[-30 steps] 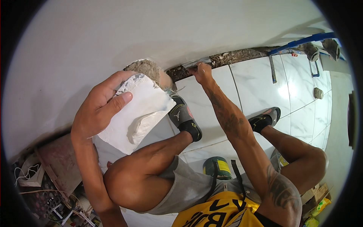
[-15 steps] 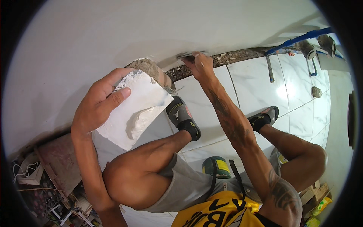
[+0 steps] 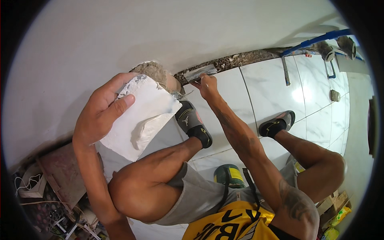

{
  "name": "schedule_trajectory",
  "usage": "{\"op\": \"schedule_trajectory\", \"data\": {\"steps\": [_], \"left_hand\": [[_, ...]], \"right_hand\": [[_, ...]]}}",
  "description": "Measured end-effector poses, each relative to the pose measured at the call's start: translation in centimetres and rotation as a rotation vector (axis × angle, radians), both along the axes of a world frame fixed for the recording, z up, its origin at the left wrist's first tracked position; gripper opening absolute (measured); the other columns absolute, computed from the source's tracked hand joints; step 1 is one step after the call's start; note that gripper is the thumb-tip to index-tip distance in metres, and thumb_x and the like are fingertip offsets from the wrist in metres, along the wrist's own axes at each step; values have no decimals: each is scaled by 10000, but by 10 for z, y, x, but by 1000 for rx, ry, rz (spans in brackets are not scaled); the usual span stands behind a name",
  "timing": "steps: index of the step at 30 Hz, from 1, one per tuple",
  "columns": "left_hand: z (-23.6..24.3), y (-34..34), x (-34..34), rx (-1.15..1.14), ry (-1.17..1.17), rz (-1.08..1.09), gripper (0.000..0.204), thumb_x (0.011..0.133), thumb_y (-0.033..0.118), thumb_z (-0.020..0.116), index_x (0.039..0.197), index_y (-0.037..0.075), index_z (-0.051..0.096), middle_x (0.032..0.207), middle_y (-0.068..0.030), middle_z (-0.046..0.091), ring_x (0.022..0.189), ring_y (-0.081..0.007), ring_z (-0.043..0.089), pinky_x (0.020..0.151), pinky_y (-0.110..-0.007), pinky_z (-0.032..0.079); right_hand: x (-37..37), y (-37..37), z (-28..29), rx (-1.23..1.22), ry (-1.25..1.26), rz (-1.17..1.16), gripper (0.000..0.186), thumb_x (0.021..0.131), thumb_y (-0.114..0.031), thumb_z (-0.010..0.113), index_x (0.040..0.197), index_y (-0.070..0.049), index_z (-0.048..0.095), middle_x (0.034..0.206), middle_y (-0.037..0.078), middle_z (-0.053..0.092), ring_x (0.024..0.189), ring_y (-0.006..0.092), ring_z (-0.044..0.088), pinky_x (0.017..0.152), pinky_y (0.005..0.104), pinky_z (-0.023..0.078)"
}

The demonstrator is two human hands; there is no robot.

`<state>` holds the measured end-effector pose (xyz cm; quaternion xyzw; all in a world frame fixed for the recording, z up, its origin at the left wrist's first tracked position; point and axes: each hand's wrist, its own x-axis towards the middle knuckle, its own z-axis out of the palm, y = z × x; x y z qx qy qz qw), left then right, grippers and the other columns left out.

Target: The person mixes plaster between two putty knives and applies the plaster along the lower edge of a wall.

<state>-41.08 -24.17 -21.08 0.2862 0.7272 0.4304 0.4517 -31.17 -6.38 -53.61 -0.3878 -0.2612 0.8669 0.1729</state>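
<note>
Person's low down, knees apart, facing the foot of a pale wall [image 3: 192, 32]. L hand [image 3: 100, 110] has a firm grip on a white slab [image 3: 148, 102], thumb on top, other fingers mostly tucked out of sight. Slab's held up nr the wall, above the L thigh [image 3: 152, 192], upper edge ragged w/ grey smears. Thick blob of white paste [image 3: 149, 131] sits on it along the lower R edge. R hand [image 3: 208, 85], arm stretched fwd, is clenched on a flat metal blade [image 3: 197, 73]; blade's over the rubble strip [image 3: 248, 59] along the wall's base, can't tell if it touches. Just L of it, a rough lump [image 3: 150, 73] juts out at the wall, partly hidden by the slab.

Floor's white marbled tile [image 3: 220, 120]. Dark sandals [image 3: 188, 119] on both feet, set apart. Green tub [image 3: 224, 176] w/ yellow label shows btwn the thighs. Over R: a blue pipe [image 3: 316, 41], grey pipe ends [image 3: 326, 53] & a small stone-like piece [image 3: 335, 95] on the tiles. Far L: brown board [image 3: 66, 172], white box [image 3: 33, 187] w/ cord, plus misc. clutter, too jumbled to sort.
</note>
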Motion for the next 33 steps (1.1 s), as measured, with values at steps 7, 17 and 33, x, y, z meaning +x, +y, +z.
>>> {"op": "schedule_trajectory", "data": {"steps": [7,17,33], "left_hand": [[-2,-3,-1,5,-26,44,353,917,103,504,1235,-50,485,1075,-87,596,992,-123,541,895,-264,420],[-6,4,1,47,-15,8,359,917,102,505,1241,-51,477,1075,-89,597,994,-122,543,887,-259,425],[6,-12,-1,32,18,67,361,927,122,507,1243,-49,478,1071,-85,606,976,-114,552,879,-250,427]], "right_hand": [[-25,-7,-47,17,-73,6,151,824,16,421,911,96,514,982,199,575,923,323,613,873,529,531],[-32,24,-69,979,-22,298,188,858,28,429,992,114,530,1047,222,571,988,343,597,850,492,544],[6,-6,113,49,239,-33,217,861,-22,441,999,130,510,1030,206,571,952,326,603,872,522,522]]}}
